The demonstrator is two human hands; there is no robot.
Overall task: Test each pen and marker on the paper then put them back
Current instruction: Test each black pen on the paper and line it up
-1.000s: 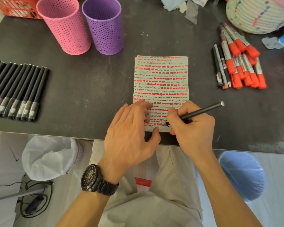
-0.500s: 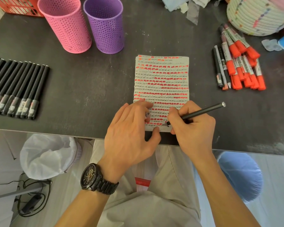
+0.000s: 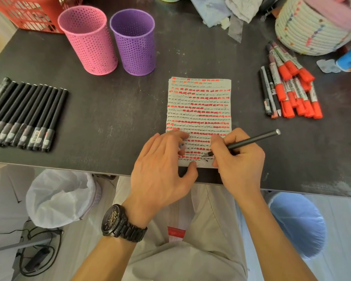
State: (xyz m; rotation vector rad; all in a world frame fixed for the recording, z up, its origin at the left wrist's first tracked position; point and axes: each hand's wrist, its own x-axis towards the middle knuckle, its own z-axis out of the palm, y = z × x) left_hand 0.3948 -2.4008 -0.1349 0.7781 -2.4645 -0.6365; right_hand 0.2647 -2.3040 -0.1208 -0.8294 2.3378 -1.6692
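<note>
Pen point(image 3: 251, 139) pinched in your right hand point(image 3: 239, 163), fingers curled round the barrel, tip touching paper point(image 3: 199, 106) just left of the grip, near the sheet's bottom edge. Your left hand point(image 3: 162, 169) beside it, fingers relaxed, pressing the paper down.

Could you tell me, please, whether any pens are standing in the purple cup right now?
No, the purple cup shows only its bare perforated inside; the black pens lie in a row on the table.

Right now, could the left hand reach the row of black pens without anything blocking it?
Probably yes: the left hand presses the paper, and nothing stands on the table between it and the black pens.
</note>
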